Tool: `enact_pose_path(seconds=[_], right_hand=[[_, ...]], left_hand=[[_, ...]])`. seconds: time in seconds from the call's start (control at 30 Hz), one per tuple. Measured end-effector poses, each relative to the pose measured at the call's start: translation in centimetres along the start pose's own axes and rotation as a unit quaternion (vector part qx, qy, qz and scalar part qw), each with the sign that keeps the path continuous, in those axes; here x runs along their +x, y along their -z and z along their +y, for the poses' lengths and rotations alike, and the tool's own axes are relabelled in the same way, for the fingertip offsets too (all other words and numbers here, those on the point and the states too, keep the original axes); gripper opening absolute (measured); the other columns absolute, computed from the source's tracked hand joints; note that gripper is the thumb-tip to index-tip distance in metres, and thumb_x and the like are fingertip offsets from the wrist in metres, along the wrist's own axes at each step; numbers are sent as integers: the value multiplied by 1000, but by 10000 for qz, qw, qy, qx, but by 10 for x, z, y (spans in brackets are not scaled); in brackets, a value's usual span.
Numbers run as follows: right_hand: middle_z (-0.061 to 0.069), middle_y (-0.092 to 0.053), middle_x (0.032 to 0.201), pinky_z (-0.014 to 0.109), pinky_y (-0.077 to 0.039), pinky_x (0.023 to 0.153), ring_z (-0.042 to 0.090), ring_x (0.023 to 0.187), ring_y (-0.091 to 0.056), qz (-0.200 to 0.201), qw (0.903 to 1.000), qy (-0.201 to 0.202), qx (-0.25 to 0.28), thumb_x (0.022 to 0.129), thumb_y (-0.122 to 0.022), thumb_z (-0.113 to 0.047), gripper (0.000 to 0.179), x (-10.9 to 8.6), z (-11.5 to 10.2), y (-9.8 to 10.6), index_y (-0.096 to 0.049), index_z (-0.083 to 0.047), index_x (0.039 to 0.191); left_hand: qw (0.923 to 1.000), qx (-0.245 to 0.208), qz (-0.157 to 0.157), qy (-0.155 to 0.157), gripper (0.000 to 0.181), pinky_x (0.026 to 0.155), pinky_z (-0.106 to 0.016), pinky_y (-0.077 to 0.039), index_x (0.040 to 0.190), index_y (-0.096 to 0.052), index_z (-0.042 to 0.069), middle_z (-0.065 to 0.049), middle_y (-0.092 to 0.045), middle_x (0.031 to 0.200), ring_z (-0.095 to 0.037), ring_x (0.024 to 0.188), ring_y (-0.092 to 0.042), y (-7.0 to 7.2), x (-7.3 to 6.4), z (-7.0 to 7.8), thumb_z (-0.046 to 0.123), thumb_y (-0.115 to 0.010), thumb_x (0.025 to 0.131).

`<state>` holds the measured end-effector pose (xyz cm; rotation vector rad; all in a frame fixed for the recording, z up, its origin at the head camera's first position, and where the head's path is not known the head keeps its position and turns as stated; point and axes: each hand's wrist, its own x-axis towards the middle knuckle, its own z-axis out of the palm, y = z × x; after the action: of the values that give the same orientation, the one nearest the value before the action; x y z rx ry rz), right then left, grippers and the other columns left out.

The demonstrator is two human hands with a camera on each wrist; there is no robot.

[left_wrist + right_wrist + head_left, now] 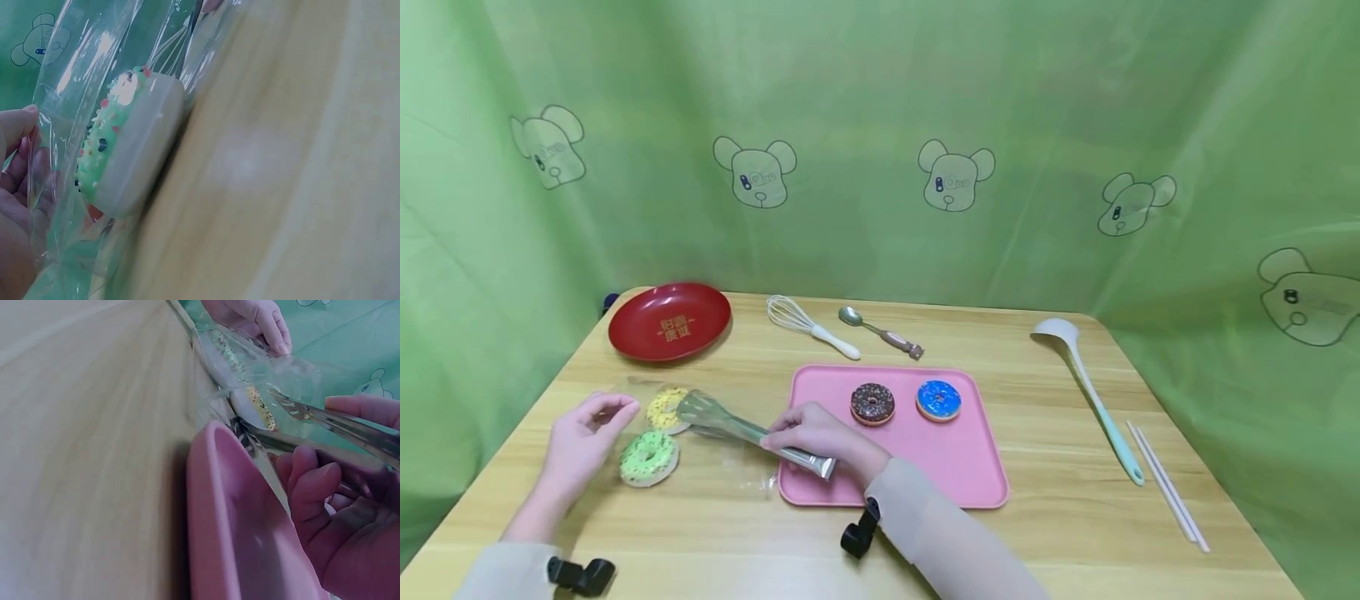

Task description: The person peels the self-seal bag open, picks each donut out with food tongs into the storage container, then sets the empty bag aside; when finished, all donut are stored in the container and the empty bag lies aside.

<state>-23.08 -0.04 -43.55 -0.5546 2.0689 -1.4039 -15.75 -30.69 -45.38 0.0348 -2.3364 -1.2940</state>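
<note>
My left hand [583,437] pinches the edge of a clear plastic bag [53,137], held up at the left of the table. Inside the bag lie a green sprinkled donut [649,458] and a yellow sprinkled donut [667,410]. In my right hand [831,437] is a pair of metal tongs [741,427], gripped over the left side of the pink tray. The tongs' tips reach to the bag beside the yellow donut, and their arms stand apart in the right wrist view [356,428].
On the pink tray [940,475] sit a chocolate donut [872,404] and a blue donut [938,401]. Behind are a red plate [640,329], a whisk [812,327] and a spoon [882,333]. A ladle [1093,396] and chopsticks [1168,487] lie at the right.
</note>
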Motion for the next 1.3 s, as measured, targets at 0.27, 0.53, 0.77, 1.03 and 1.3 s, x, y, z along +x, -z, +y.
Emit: enact_pose_path(seconds=[0.27, 0.53, 0.77, 1.03, 1.3], right_hand=[[4, -66, 74, 24, -50, 49, 13, 54, -58, 18, 9998, 92, -167, 78, -73, -24, 24, 14, 1, -6, -70, -7, 95], [5, -66, 76, 24, -51, 49, 13, 54, -59, 53, 9999, 66, -74, 78, -73, -18, 31, 10, 4, -5, -67, 0, 103], [12, -65, 69, 24, -48, 40, 15, 46, -55, 29, 9998, 151, 120, 80, -71, -14, 25, -8, 6, 9, -67, -1, 101], [18, -65, 73, 24, -48, 42, 16, 48, -56, -54, 9996, 174, 238, 80, -71, -14, 22, -27, 10, 22, -68, -2, 99], [9, -66, 78, 24, -48, 43, 15, 50, -57, 150, 9989, 107, 420, 80, -71, -16, 29, -57, 22, 35, -67, -2, 105]], left_hand=[[10000, -23, -58, -64, 22, 75, -6, -41, 104, -62, -2, 15, -58, 93, 0, 87, -52, -2, 1, 6, 15, -62, 91], [9999, -56, -25, 159, 27, 76, -5, -40, 106, -61, -4, 16, -59, 94, 2, 89, -51, 0, -2, 5, 20, -60, 92], [9998, -26, -9, 214, 33, 76, -4, -40, 107, -60, -4, 15, -58, 95, 3, 89, -51, 3, -2, 3, 26, -58, 93], [9997, -34, 38, 238, 30, 75, -4, -41, 105, -61, -3, 16, -58, 94, 3, 89, -52, 3, -1, 2, 24, -60, 92], [9997, -148, 104, 168, 27, 73, -5, -42, 104, -61, -4, 20, -58, 92, 3, 85, -53, 1, -2, 2, 19, -62, 91]])
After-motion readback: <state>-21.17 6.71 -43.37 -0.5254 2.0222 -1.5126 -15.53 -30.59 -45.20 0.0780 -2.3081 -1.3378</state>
